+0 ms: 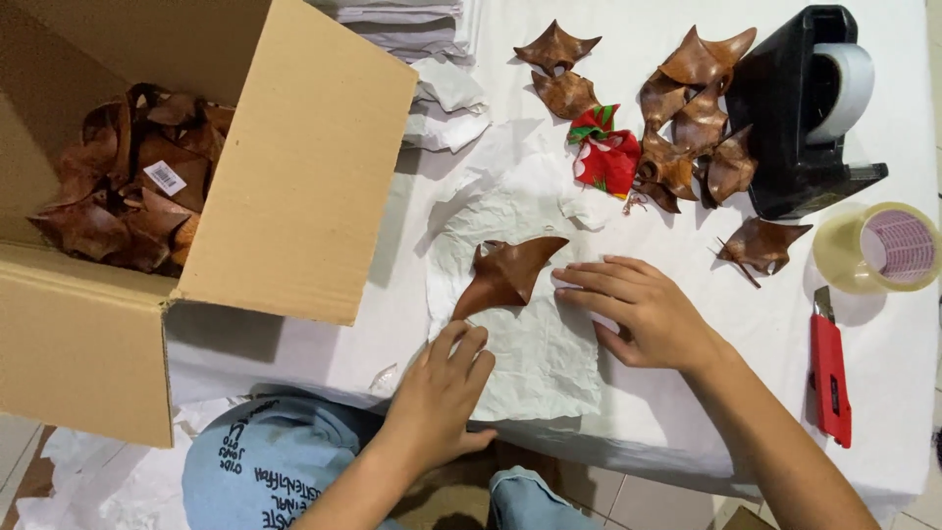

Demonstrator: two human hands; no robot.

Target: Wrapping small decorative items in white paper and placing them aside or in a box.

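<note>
We see a white-covered counter (pixel 687 393) from above. Biggest item: an open cardboard box (pixel 294 167) at left, full of brown leaf-shaped pieces (pixel 128 186), one carrying a small white sticker. Next, a crumpled sheet of white wrapping paper (pixel 530 363) lies near the counter's front edge. A stack of more white paper (pixel 432 39) sits behind the box. A black tape dispenser (pixel 795 118) stands at far right, with a clear tape roll (pixel 878 248) just beside it and a red utility knife (pixel 829 368) nearer the front. A loose cluster of brown pieces (pixel 687 118) lies left of the dispenser, touching a red-and-green cloth item (pixel 606 152).

One brown leaf-shaped piece (pixel 510 275) rests on the wrapping paper, centre frame. Left hand (pixel 442 388) lies flat on the paper just below it, grip loose, fingers extended, holding nothing. Right hand (pixel 643 309) presses on the paper beside the piece, fingers spread, fingertips (pixel 564 280) just at its edge, nothing gripped.
</note>
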